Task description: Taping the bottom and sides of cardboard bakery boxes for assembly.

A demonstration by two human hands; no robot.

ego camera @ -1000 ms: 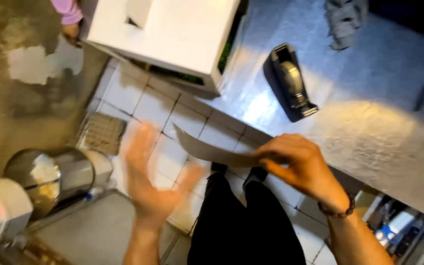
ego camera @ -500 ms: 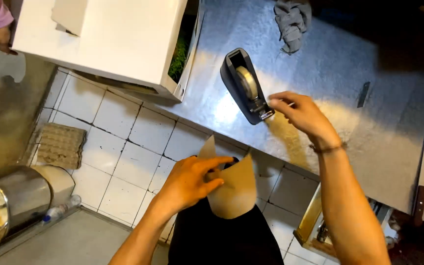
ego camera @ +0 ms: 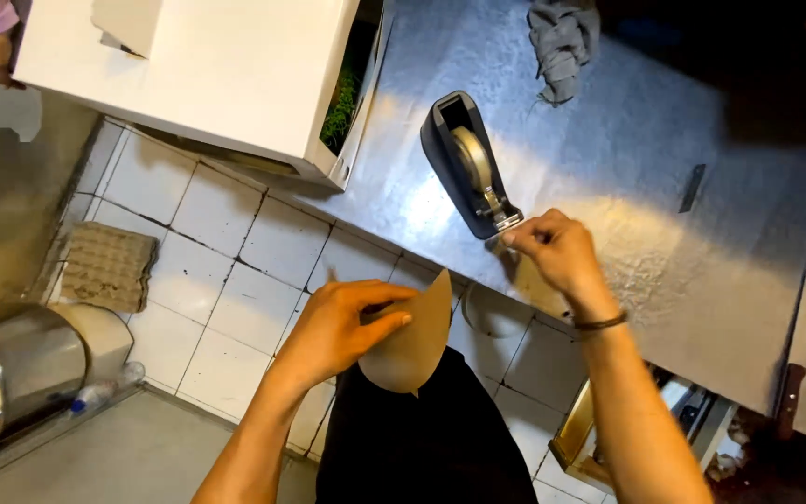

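Paper cone point(ego camera: 409, 338): brown, already rolled to a point, held clear of the desk point(ego camera: 627, 177) over the person's dark apron. The left hand point(ego camera: 342, 327) gripped it closed, thumb and fingers clenched across the overlapping edge. No tape was visible on the seam, so by the look of it the rolling was done and the sealing was not. The right hand point(ego camera: 557, 257) was pinched at the cutter end of the dark tape dispenser point(ego camera: 466, 168); whether a strip lay between the fingertips could not be determined.

The desk was bare sheet metal, brightly lit at the centre. A grey rag point(ego camera: 562, 37) lay at its far side and a white box point(ego camera: 198, 75) overhung its left edge. The floor point(ego camera: 198, 271) was white tile.
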